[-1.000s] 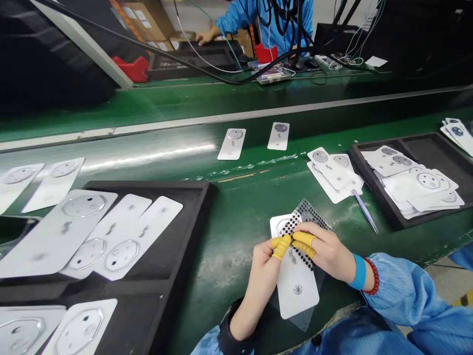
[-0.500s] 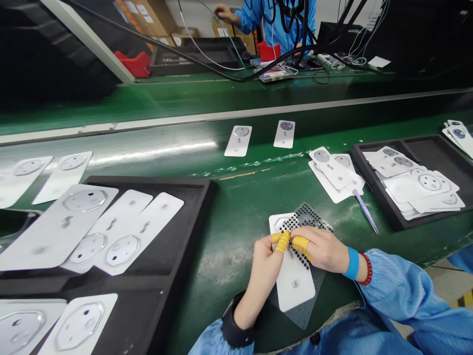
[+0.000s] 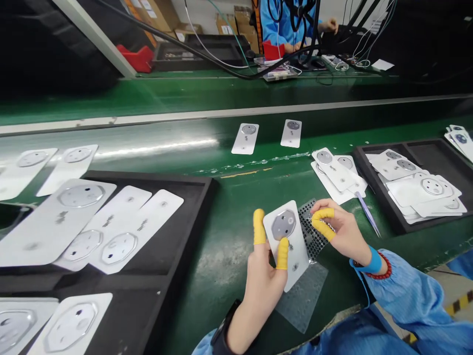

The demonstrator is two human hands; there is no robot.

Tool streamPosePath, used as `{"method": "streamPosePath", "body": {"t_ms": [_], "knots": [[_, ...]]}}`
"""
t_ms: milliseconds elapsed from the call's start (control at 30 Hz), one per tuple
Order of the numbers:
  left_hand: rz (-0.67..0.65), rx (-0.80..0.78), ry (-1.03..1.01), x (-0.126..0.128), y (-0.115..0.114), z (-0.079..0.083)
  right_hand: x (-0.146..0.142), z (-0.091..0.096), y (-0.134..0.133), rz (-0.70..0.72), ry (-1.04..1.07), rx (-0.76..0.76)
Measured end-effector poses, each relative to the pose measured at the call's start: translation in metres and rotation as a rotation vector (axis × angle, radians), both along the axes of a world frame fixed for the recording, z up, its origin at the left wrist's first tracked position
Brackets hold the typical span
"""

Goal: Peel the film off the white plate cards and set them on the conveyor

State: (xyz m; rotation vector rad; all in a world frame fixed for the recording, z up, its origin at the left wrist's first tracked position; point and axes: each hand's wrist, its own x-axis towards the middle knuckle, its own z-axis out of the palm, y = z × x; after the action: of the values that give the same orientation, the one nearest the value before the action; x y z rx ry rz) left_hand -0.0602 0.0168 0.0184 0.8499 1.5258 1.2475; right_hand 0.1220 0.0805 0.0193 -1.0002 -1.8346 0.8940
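My left hand (image 3: 264, 281), with yellow finger cots, grips a white rectangular card (image 3: 291, 251) bearing a grey octagonal film patch. The card is tilted up off the green conveyor belt (image 3: 229, 197). My right hand (image 3: 342, 231), also wearing yellow cots, pinches the edge of a black-dotted perforated sheet (image 3: 312, 231), which lies partly behind the card. A clear plastic film (image 3: 301, 301) lies on the belt under both, near my left wrist.
A black foam tray (image 3: 192, 236) of large white cards is on the left, and another (image 3: 369, 182) is on the right. A loose pile of cards (image 3: 334, 172) and a blue pointed tool (image 3: 367, 213) lie near my right hand. A co-worker (image 3: 284, 24) sits across the belt.
My hands have moved apart. The perforated sheet has shifted off the card's face to the right, uncovering the octagonal patch. My left hand has raised and tilted the card.
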Motion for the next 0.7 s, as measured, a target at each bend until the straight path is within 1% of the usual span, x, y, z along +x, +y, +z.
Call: {"method": "streamPosePath", "body": {"t_ms": [67, 100, 133, 200, 233, 367, 467, 567, 600, 633, 700], "knots": [[-0.139, 0.054, 0.063, 0.004, -0.004, 0.001, -0.012, 0.016, -0.007, -0.005, 0.070, 0.063], [-0.206, 0.092, 0.093, 0.005, -0.006, 0.001, -0.019, 0.021, -0.010, 0.005, 0.065, 0.115], [-0.232, 0.110, 0.112, 0.006, -0.008, 0.000, -0.025, 0.024, -0.013, 0.013, 0.044, 0.163], [-0.245, 0.118, 0.133, 0.006, -0.011, 0.001, -0.033, 0.026, -0.016, 0.006, -0.003, 0.223], [-0.243, 0.112, 0.136, 0.006, -0.012, 0.001, -0.035, 0.026, -0.018, -0.006, -0.015, 0.228], [-0.238, 0.127, 0.166, 0.005, -0.014, 0.002, -0.036, 0.022, -0.021, -0.031, 0.031, 0.171], [-0.272, 0.203, 0.252, 0.005, -0.015, 0.003, -0.033, 0.022, -0.021, -0.055, 0.064, 0.081], [-0.321, 0.396, 0.418, 0.006, -0.013, 0.005, -0.028, 0.024, -0.018, -0.067, 0.096, -0.091], [-0.332, 0.470, 0.479, 0.006, -0.012, 0.006, -0.026, 0.024, -0.016, -0.028, 0.135, -0.162], [-0.344, 0.535, 0.532, 0.007, -0.012, 0.007, -0.024, 0.024, -0.014, 0.040, 0.186, -0.244], [-0.358, 0.616, 0.607, 0.006, -0.011, 0.009, -0.021, 0.024, -0.010, 0.209, 0.288, -0.403]]}}
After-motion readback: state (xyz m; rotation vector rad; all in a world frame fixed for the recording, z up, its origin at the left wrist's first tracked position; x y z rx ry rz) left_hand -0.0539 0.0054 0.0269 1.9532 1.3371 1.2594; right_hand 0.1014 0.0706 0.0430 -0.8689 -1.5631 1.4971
